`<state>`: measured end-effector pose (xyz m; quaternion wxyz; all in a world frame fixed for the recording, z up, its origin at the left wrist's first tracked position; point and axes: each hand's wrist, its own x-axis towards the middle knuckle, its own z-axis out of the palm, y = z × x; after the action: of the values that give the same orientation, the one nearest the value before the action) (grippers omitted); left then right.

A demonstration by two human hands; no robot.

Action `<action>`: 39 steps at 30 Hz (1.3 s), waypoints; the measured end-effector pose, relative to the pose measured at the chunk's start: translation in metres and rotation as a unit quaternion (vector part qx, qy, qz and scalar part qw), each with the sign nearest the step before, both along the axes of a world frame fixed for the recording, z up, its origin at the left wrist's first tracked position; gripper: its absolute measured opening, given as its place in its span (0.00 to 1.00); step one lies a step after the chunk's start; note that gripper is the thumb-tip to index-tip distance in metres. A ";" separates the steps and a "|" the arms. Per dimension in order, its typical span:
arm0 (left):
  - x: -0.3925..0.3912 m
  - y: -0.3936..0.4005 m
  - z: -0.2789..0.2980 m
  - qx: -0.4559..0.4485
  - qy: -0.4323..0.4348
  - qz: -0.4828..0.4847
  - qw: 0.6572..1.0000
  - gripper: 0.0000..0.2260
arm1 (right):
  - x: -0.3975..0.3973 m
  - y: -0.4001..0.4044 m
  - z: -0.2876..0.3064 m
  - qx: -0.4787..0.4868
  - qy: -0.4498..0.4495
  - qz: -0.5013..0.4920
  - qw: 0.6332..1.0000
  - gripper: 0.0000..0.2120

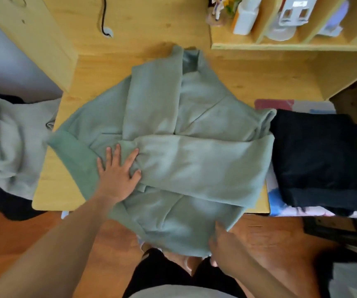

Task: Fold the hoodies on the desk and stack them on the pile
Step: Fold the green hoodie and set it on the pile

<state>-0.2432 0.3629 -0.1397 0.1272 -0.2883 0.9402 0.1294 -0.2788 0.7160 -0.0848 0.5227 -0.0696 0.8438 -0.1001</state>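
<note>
A sage-green hoodie [194, 117] lies spread over the wooden desk [50, 190], both sleeves folded across its body and its lower part hanging over the near edge. My left hand [117, 168] presses flat on the hoodie's left side, fingers spread, beside the cuff of the crossed sleeve. At the overhanging edge, my right hand [222, 248] grips the hem from below, fingers curled under the fabric. A folded dark hoodie [317, 160] sits as a pile to the right. A pale grey-green hoodie [7, 143] lies crumpled at the left.
A wooden shelf unit [291, 47] with small items stands at the back right. A black cable [104, 18] runs down the desk's back panel. Dark clothing [3, 203] lies under the crumpled hoodie at left. Wooden floor shows below the desk.
</note>
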 end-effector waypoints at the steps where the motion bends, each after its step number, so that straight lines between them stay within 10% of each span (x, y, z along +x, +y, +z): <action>1: -0.005 -0.017 -0.003 -0.009 0.009 -0.031 0.999 0.34 | 0.005 -0.012 0.014 -0.039 -0.083 0.013 0.996 0.13; 5: -0.043 -0.107 -0.015 -0.056 0.012 -0.182 0.982 0.32 | -0.007 -0.054 0.060 -0.190 -0.173 0.018 0.966 0.15; 8: -0.082 -0.153 -0.002 -0.109 -0.063 -0.217 0.968 0.33 | -0.038 -0.077 0.043 -0.242 0.061 -0.122 0.961 0.14; 12: -0.076 -0.112 0.028 -0.178 -0.001 -0.095 0.979 0.31 | -0.094 -0.095 0.015 -0.162 0.325 0.065 0.929 0.25; 17: 0.058 -0.042 0.006 -0.042 0.018 0.039 0.998 0.28 | -0.092 -0.080 -0.021 0.033 0.349 0.203 0.914 0.36; 29: 0.040 -0.121 -0.006 -0.022 -0.060 -0.035 0.997 0.29 | -0.070 -0.110 -0.027 0.098 0.299 0.120 0.942 0.37; 32: 0.067 -0.085 0.018 0.007 0.044 0.049 0.998 0.29 | -0.058 -0.104 -0.009 0.003 0.378 0.041 0.925 0.32; 36: 0.146 -0.034 0.043 0.181 0.215 0.299 0.912 0.13 | 0.017 -0.079 0.007 -0.078 0.368 -0.327 0.867 0.16; 39: 0.160 -0.028 0.046 0.379 0.207 0.525 0.734 0.09 | 0.042 -0.077 -0.004 -0.110 0.200 -0.550 0.803 0.14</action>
<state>-0.0831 0.3348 -0.0933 -0.0601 -0.6298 0.5159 0.5775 -0.2368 0.6395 -0.0886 0.1887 0.3304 0.8096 -0.4469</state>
